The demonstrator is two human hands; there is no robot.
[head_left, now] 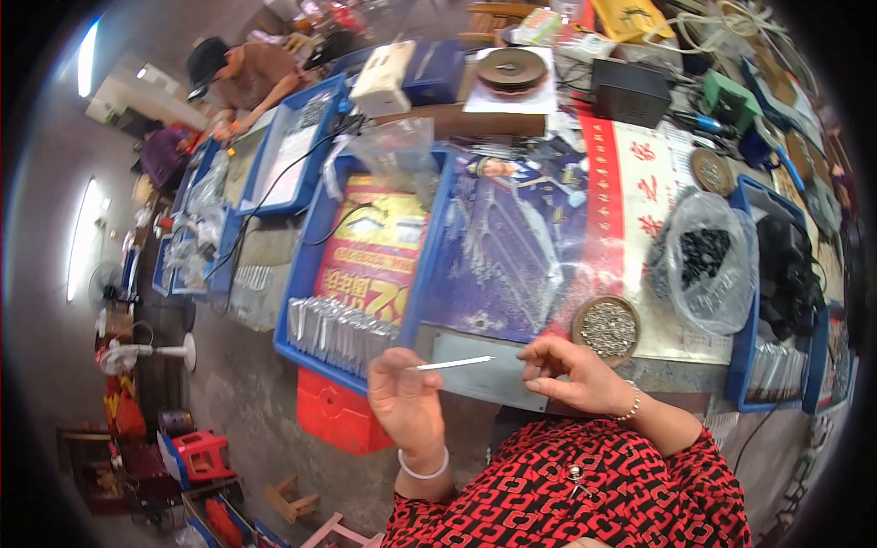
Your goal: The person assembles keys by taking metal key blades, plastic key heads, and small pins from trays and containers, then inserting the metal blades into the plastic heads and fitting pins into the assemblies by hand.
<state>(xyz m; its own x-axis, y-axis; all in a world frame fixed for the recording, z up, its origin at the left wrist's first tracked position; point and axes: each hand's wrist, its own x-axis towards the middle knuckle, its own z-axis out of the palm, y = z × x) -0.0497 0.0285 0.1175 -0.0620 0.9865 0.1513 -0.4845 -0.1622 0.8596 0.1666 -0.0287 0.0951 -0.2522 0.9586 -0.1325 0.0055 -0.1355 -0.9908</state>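
A thin, pale silvery rod with a narrow tip extends from my left hand, whose fingers are closed on one end of it. My right hand hovers just beyond the rod's tip, thumb and forefinger apart and the other fingers curled. I see nothing held in it. Below both hands lies a flat grey plate at the table's near edge. A round bowl of small metal pieces stands beside my right hand. Close to my left hand, a blue tray holds a row of silvery strip-like parts.
A clear plastic bag of black pieces sits to the right, before another blue tray. A red stool stands under the left tray. At the back are a black box and a brown disc. Another person works far left.
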